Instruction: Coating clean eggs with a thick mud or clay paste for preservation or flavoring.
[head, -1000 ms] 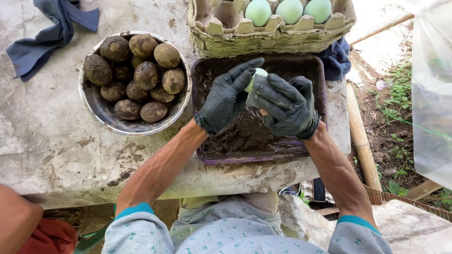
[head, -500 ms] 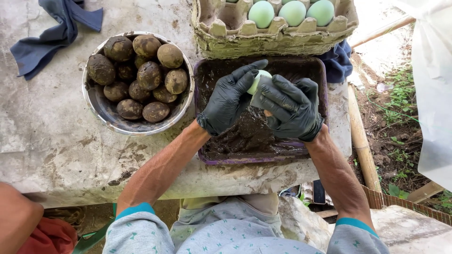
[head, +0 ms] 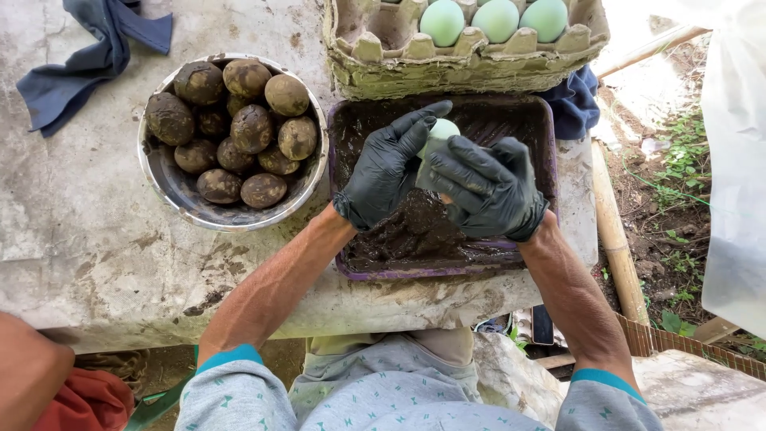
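Both hands wear black gloves and meet over a purple tray (head: 544, 152) filled with dark wet mud. My left hand (head: 387, 169) cups a pale green egg (head: 440, 131) from the left. My right hand (head: 487, 186) presses against the same egg from the right, smearing grey mud on its lower part. Only the egg's top shows between the fingers. Left of the tray stands a metal bowl (head: 177, 199) with several mud-coated eggs (head: 247, 128).
A cardboard egg carton (head: 447, 68) behind the tray holds three clean green eggs (head: 495, 19). A blue cloth (head: 88, 56) lies at the back left of the stained stone table (head: 96, 247). Bamboo pole (head: 613, 231) and a clear plastic sheet (head: 738, 160) at the right; someone's arm (head: 28, 367) at bottom left.
My hands have shifted slightly on the egg, the right fingers rubbing mud over it. The egg stays above the tray.
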